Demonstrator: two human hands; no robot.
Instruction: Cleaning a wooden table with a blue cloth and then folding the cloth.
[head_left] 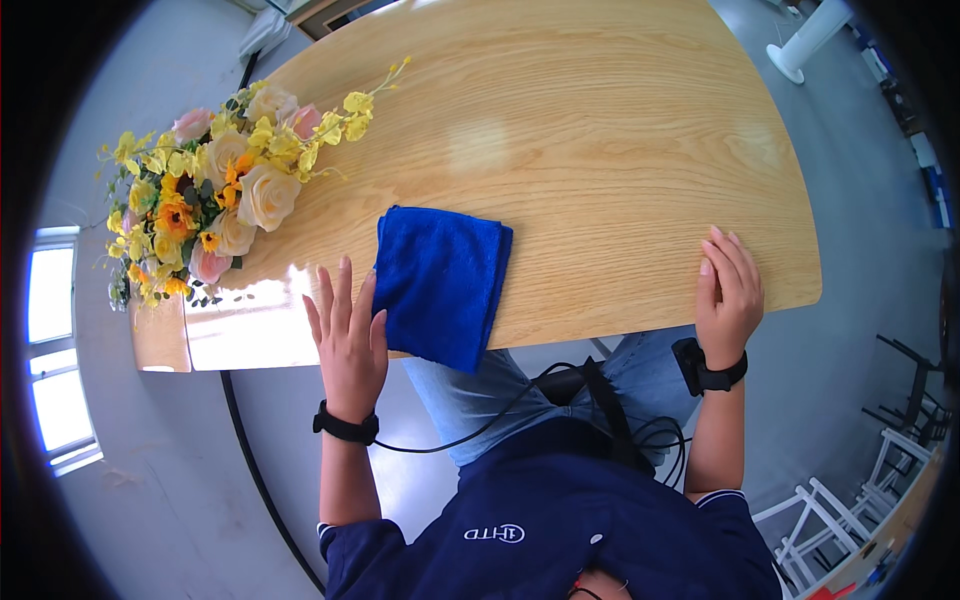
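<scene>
A folded blue cloth point(440, 285) lies on the wooden table point(600, 150), its near corner hanging over the front edge. Just left of the cloth is my left hand point(350, 335), fingers spread and stretched out, with nothing in it; the fingertips come close to the cloth's left side. My right hand point(728, 290) rests at the table's right front edge, well apart from the cloth. Its fingers are extended and loosely side by side, holding nothing. Each wrist wears a black band, and a cable runs from the left one.
A bouquet of yellow, cream and pink flowers point(220, 190) stands at the table's left. White chair frames point(820, 520) are on the floor at lower right. A white post point(812, 40) rises beyond the table's far right. A bright window point(58, 350) is in the left wall.
</scene>
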